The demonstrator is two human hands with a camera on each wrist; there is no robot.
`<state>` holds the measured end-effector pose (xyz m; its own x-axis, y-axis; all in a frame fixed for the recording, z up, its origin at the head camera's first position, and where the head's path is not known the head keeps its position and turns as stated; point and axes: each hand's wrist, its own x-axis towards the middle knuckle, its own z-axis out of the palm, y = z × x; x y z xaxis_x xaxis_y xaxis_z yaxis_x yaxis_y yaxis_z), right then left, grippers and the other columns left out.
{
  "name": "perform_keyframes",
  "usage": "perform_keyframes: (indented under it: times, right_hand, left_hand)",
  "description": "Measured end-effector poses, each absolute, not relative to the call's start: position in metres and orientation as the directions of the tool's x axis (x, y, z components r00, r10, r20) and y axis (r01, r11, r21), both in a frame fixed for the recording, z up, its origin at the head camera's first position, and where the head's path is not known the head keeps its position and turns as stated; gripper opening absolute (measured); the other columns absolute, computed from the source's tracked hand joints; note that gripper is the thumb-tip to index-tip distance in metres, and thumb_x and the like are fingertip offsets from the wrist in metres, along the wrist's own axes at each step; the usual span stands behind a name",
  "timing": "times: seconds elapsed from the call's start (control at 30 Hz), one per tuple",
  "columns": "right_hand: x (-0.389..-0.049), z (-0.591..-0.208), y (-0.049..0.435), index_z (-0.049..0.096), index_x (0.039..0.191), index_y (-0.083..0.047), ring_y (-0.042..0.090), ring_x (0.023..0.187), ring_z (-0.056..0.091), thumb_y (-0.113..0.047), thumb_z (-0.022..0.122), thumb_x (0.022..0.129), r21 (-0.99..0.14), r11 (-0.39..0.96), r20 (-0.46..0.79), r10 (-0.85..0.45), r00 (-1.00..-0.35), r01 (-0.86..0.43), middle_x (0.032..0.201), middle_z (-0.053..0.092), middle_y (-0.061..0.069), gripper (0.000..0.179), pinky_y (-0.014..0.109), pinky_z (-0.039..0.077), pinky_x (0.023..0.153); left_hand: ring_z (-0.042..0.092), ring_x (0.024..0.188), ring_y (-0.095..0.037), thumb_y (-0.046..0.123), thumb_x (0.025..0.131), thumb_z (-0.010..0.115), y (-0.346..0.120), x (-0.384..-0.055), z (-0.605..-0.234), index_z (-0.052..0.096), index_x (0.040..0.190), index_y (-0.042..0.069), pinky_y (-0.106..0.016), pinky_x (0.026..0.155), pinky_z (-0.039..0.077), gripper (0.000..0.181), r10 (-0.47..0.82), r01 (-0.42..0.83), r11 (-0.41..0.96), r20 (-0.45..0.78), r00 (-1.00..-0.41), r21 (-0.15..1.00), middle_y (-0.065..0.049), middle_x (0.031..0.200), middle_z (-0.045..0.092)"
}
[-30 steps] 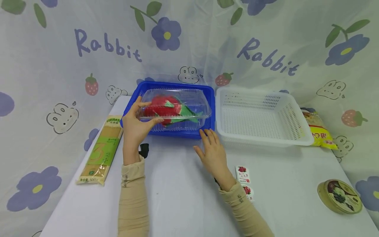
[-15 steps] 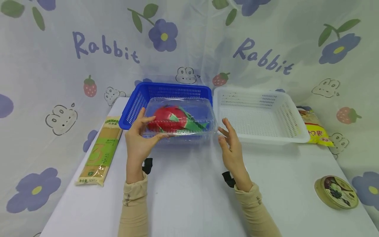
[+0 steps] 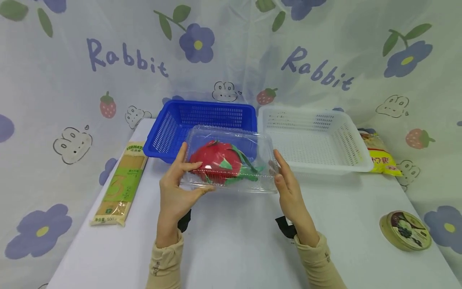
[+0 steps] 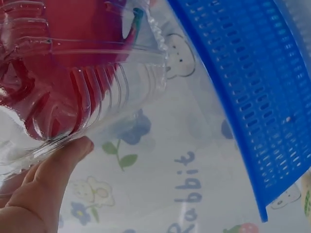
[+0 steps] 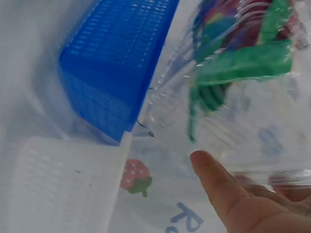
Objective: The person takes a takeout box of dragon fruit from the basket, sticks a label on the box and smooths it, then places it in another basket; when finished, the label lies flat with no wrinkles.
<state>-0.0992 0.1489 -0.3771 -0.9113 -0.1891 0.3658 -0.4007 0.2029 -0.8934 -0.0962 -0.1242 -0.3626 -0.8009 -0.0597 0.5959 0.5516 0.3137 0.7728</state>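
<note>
- Behind, a printed cloth (image 3: 249, 44) reads "Rabbit" twice
- Below it, the white table (image 3: 231, 249) carries the goods
- The white basket (image 3: 303, 144) stands right beside the blue basket (image 3: 213, 116)
- The clear plastic box (image 3: 252, 184), a red and green fruit (image 3: 220, 154) inside, is held on the near side of the blue basket, apart from it; its long axis runs from hand to hand, both equally near, one at each short end; no label shows
- A long packet (image 3: 120, 180) at left shows "RMATO", a big "3" and "500"
- The yellow packet (image 3: 384, 158), partly hidden, bears red characters
- Left hand (image 3: 177, 192): its grip pinches the box's left end, thumb against fingers
- Right hand (image 3: 290, 196): touches the right end; whether its grip pinches, I cannot tell
- The round tin (image 3: 406, 230) has lettering too small to read
</note>
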Motion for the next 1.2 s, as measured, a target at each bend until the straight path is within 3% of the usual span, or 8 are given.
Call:
perform_keyframes:
  times: [0.17,0.27,0.4,0.5,0.63,0.8,0.97,1.2]
  right_hand:
    - [-0.096,-0.382,0.154,0.008,0.157,-0.017,0.045,0.147,0.013,-0.063,0.028,0.098,-0.920,0.088,0.354,-0.236,-0.905,-0.383,0.164,0.004,0.012,0.077,0.073,0.014,0.111]
    - [-0.095,-0.386,0.159,0.006,0.157,-0.013,0.047,0.147,0.008,-0.061,0.028,0.099,-0.928,0.027,0.356,-0.240,-0.903,-0.373,0.164,-0.001,0.015,0.078,0.071,0.012,0.112]
    - [-0.091,-0.387,0.164,0.008,0.155,-0.004,0.044,0.148,0.006,-0.033,0.033,0.105,-0.907,-0.051,0.420,-0.201,-0.885,-0.419,0.163,0.000,0.017,0.063,0.038,0.020,0.122]
    - [-0.086,-0.388,0.167,0.012,0.154,0.001,0.032,0.151,0.009,-0.011,0.035,0.101,-0.858,-0.046,0.511,-0.166,-0.844,-0.511,0.163,0.005,0.016,0.059,0.017,0.020,0.119]
    - [-0.079,-0.389,0.168,0.014,0.153,0.003,0.017,0.152,0.010,-0.007,0.040,0.095,-0.807,0.031,0.580,-0.146,-0.802,-0.589,0.164,0.009,0.015,0.064,0.019,0.011,0.122]
    - [-0.072,-0.396,0.170,0.014,0.151,0.008,0.021,0.153,0.008,-0.007,0.045,0.091,-0.750,0.068,0.645,-0.148,-0.750,-0.658,0.163,0.008,0.019,0.069,0.023,0.010,0.123]
    - [-0.065,-0.410,0.169,0.014,0.147,0.015,0.026,0.152,0.008,-0.011,0.047,0.092,-0.698,0.092,0.693,-0.166,-0.702,-0.711,0.160,0.009,0.026,0.070,0.026,0.011,0.124]
    - [-0.053,-0.434,0.171,0.017,0.149,0.011,0.022,0.153,0.007,-0.010,0.049,0.088,-0.765,0.120,0.616,-0.147,-0.774,-0.632,0.160,0.006,0.027,0.072,0.020,0.012,0.122]
  left_hand:
    - [0.038,0.139,-0.042,-0.015,0.053,0.086,-0.124,-0.085,-0.369,0.064,0.106,-0.006,-0.019,0.104,0.041,0.058,-0.014,0.560,0.234,0.578,-0.816,0.795,-0.020,0.154,0.035]
    - [0.033,0.142,-0.042,-0.013,0.054,0.087,-0.120,-0.080,-0.376,0.063,0.106,-0.004,-0.018,0.107,0.038,0.058,0.037,0.551,0.216,0.557,-0.830,0.806,-0.018,0.157,0.030]
    - [0.017,0.148,-0.041,0.001,0.062,0.088,-0.116,-0.074,-0.385,0.059,0.111,-0.002,-0.018,0.112,0.030,0.057,0.143,0.536,0.135,0.519,-0.843,0.834,-0.017,0.162,0.018]
    - [0.009,0.150,-0.041,0.011,0.076,0.082,-0.112,-0.071,-0.391,0.052,0.125,-0.003,-0.030,0.118,0.024,0.060,0.170,0.508,0.060,0.492,-0.854,0.859,-0.019,0.162,0.012]
    - [0.014,0.150,-0.038,0.011,0.084,0.072,-0.106,-0.066,-0.394,0.035,0.147,0.002,-0.049,0.117,0.019,0.074,0.098,0.440,0.077,0.432,-0.896,0.895,-0.019,0.161,0.018]
    - [0.020,0.148,-0.037,0.007,0.082,0.069,-0.101,-0.061,-0.398,0.017,0.155,0.007,-0.051,0.113,0.023,0.090,0.083,0.343,0.137,0.334,-0.939,0.929,-0.015,0.161,0.021]
    - [0.022,0.147,-0.040,0.009,0.079,0.073,-0.098,-0.050,-0.410,0.015,0.155,0.005,-0.056,0.110,0.026,0.095,0.083,0.327,0.227,0.316,-0.945,0.917,-0.016,0.161,0.021]
    - [0.026,0.146,-0.040,0.012,0.075,0.078,-0.091,-0.040,-0.422,0.021,0.154,0.006,-0.059,0.108,0.028,0.097,0.028,0.333,0.307,0.342,-0.939,0.891,-0.016,0.159,0.025]
